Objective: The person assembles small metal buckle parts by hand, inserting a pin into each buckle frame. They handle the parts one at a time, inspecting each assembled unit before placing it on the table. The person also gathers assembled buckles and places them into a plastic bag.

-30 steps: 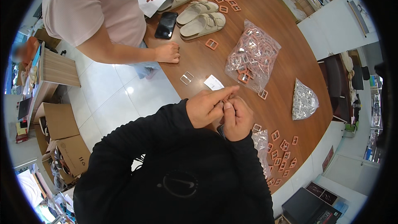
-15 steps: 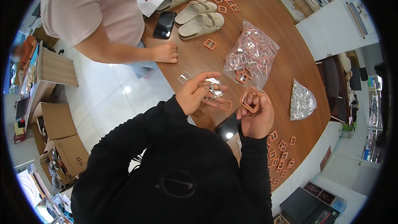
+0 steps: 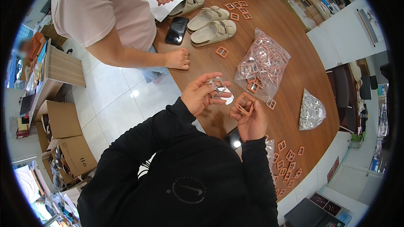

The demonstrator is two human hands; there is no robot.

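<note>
The left hand (image 3: 201, 96) pinches a clear square buckle (image 3: 217, 86) between thumb and fingers, up above the brown surface (image 3: 294, 75). The right hand (image 3: 251, 120) holds an orange buckle (image 3: 245, 103) in its closed fingers, just beside it. A bag of orange buckles (image 3: 263, 64) lies near. Another person's fist (image 3: 177, 59) rests on the surface edge.

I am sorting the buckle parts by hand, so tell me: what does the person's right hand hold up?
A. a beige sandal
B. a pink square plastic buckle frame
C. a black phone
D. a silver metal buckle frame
B: the right hand pinches a pink square plastic buckle frame at its fingertips, while the silver metal buckle frame sits in the left hand.
</note>
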